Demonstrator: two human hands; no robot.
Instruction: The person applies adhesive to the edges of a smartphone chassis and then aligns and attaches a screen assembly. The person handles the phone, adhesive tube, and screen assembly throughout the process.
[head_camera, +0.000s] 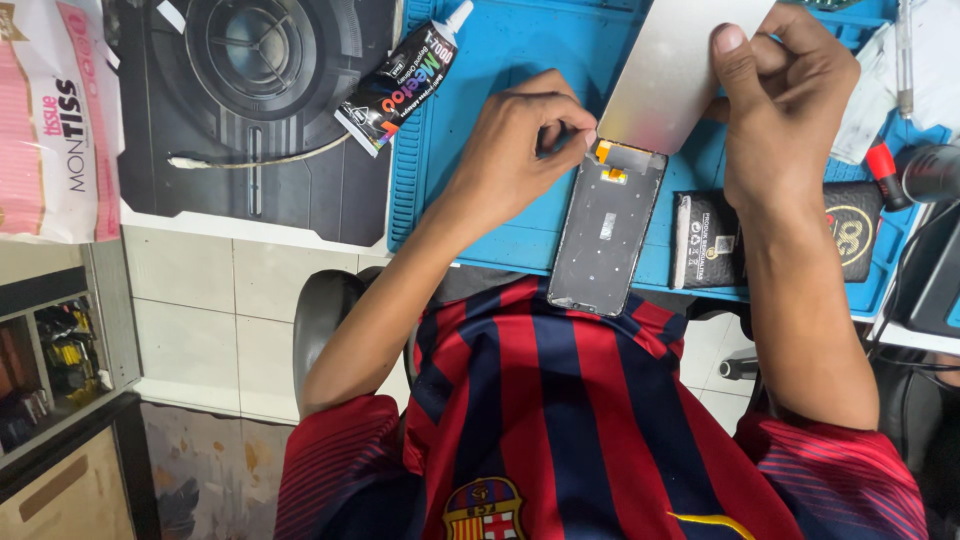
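Looking down from the head camera, we have both hands over a blue work mat (480, 60). Right hand (785, 110) is closed on the upper part of a thin grey display panel (675, 70), thumb pressed flat on its face, panel tilted up off the mat. Left hand (525, 150) is pinched shut at the panel's lower corner, right by the small orange flex connector (606, 152); what sits between those fingertips, I cannot tell. Just below lies the open phone frame (605, 235), dark inside, its lower end hanging over the mat's near edge. That panel looks light, stiff and brittle, I'd judge, with a delicate ribbon, so the edges are the safe place to hold it. Around them: a black glue tube (400, 80) at the mat's left corner, a dark flat battery (708, 240) beside the frame.
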